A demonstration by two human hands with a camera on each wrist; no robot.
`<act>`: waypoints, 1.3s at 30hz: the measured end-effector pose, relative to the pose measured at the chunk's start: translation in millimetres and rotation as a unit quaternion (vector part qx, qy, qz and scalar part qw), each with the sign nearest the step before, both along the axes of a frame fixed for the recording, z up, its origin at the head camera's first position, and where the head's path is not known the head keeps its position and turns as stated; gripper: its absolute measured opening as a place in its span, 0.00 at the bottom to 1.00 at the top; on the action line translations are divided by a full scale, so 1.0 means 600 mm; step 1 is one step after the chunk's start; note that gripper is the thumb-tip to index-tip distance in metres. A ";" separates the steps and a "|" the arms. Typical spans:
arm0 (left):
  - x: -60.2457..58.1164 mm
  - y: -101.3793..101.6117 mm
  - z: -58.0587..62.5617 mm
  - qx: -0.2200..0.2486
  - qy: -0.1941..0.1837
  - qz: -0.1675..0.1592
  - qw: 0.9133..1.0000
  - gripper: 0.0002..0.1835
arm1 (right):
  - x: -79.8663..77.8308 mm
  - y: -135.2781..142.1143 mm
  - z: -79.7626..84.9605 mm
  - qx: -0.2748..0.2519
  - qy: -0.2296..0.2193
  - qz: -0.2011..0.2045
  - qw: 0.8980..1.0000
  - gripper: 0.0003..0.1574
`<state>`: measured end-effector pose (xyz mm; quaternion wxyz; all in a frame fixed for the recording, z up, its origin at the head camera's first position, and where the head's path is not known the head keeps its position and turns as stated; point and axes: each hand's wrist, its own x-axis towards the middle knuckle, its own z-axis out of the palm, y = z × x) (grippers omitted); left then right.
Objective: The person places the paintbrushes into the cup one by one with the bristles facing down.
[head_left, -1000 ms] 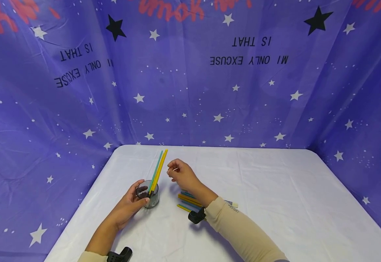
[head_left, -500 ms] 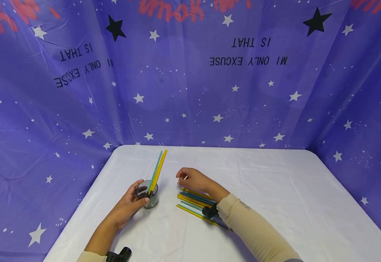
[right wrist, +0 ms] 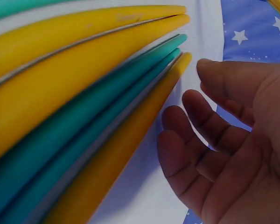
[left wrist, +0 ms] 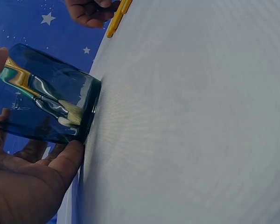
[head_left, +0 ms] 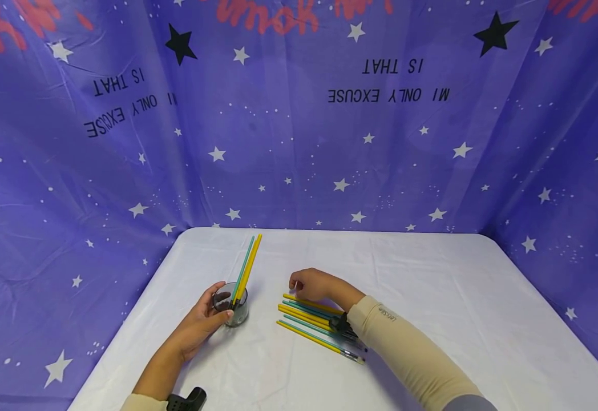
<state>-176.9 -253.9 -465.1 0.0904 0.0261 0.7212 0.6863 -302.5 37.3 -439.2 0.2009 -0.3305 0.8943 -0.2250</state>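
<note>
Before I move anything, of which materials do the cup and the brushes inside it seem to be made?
Cup: probably smooth tinted glass, being see-through with bright highlights; plastic is possible.
Brushes: glossy, evenly coloured handles, perhaps painted wood; shiny grey ferrules, likely metal; pale, fine bristles, natural or synthetic unclear.

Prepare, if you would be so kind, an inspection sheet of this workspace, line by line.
Surface: white tabletop, faint creases.
Job's things: glass tumbler with paintbrushes standing bristles down; loose paintbrushes lie side by side to its right, handle tips toward it.
Clutter: nothing seen.
Hands: left hand grips the tumbler; right hand hovers near the loose paintbrushes, fingers loosely curled, holding nothing.
Cables: nothing seen.
Surroundings: purple star-print fabric behind and at both sides.
</note>
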 end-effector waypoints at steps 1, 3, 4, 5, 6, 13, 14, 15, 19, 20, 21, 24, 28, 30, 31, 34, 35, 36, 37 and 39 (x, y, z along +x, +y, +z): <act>0.000 0.000 0.000 0.000 -0.001 0.002 1.000 0.45 | 0.000 0.001 0.000 0.005 -0.003 0.004 1.000 0.09; -0.001 -0.001 0.000 0.000 -0.002 0.004 1.000 0.45 | 0.001 0.001 -0.002 0.013 -0.007 0.008 1.000 0.09; -0.002 -0.001 0.000 0.001 -0.004 0.004 1.000 0.45 | 0.001 0.001 -0.003 0.018 -0.007 0.011 1.000 0.09; -0.002 -0.001 -0.001 0.001 -0.005 0.005 1.000 0.45 | 0.002 0.001 -0.004 0.021 -0.008 0.013 1.000 0.10; -0.003 -0.002 -0.002 0.001 -0.005 0.004 1.000 0.45 | 0.002 0.001 -0.005 0.024 -0.007 0.015 1.000 0.10; -0.006 0.000 -0.003 0.004 -0.004 0.006 1.000 0.45 | 0.003 0.000 -0.001 0.040 0.011 0.033 0.999 0.10; -0.007 0.000 -0.003 0.005 -0.003 0.006 1.000 0.45 | 0.002 0.000 0.000 0.042 0.015 0.034 0.998 0.10; -0.007 0.000 -0.002 0.005 -0.002 0.006 1.000 0.45 | 0.001 0.000 0.001 0.043 0.016 0.034 0.998 0.10; -0.009 0.001 -0.001 0.005 -0.001 0.004 1.000 0.45 | -0.003 0.002 0.005 0.044 0.015 0.025 0.999 0.10; -0.009 0.001 0.000 0.005 -0.001 0.004 1.000 0.45 | -0.003 0.003 0.007 0.041 0.012 0.021 0.999 0.10; -0.008 0.001 0.000 0.004 -0.003 0.004 1.000 0.45 | -0.002 0.003 0.009 0.037 0.011 0.020 0.999 0.10; -0.004 0.001 -0.001 0.004 -0.005 0.006 1.000 0.45 | 0.001 0.003 0.017 0.024 0.011 0.017 0.999 0.12; -0.001 -0.001 -0.004 0.003 -0.005 0.006 1.000 0.45 | 0.001 0.004 0.031 -0.001 0.030 0.026 0.999 0.10; -0.001 -0.001 -0.005 0.003 -0.003 0.006 1.000 0.44 | -0.001 0.004 0.041 -0.021 0.038 0.027 0.999 0.09; -0.001 -0.001 -0.005 0.003 -0.002 0.006 1.000 0.44 | -0.002 0.004 0.044 -0.030 0.044 0.027 0.998 0.09; -0.002 -0.001 -0.006 0.004 -0.001 0.008 1.000 0.44 | -0.005 0.004 0.057 -0.063 0.052 0.022 0.996 0.09; -0.002 -0.001 -0.006 0.004 0.000 0.008 1.000 0.44 | -0.005 0.003 0.062 -0.071 0.053 0.018 0.996 0.09; -0.002 -0.001 -0.006 0.004 0.000 0.009 1.000 0.45 | -0.005 0.003 0.066 -0.080 0.054 0.013 0.995 0.09; -0.002 -0.001 -0.006 0.004 0.000 0.009 1.000 0.45 | -0.004 0.003 0.071 -0.091 0.053 0.008 0.994 0.10; -0.003 -0.001 -0.006 0.004 0.000 0.008 1.000 0.45 | -0.002 0.002 0.080 -0.114 0.048 -0.003 0.992 0.10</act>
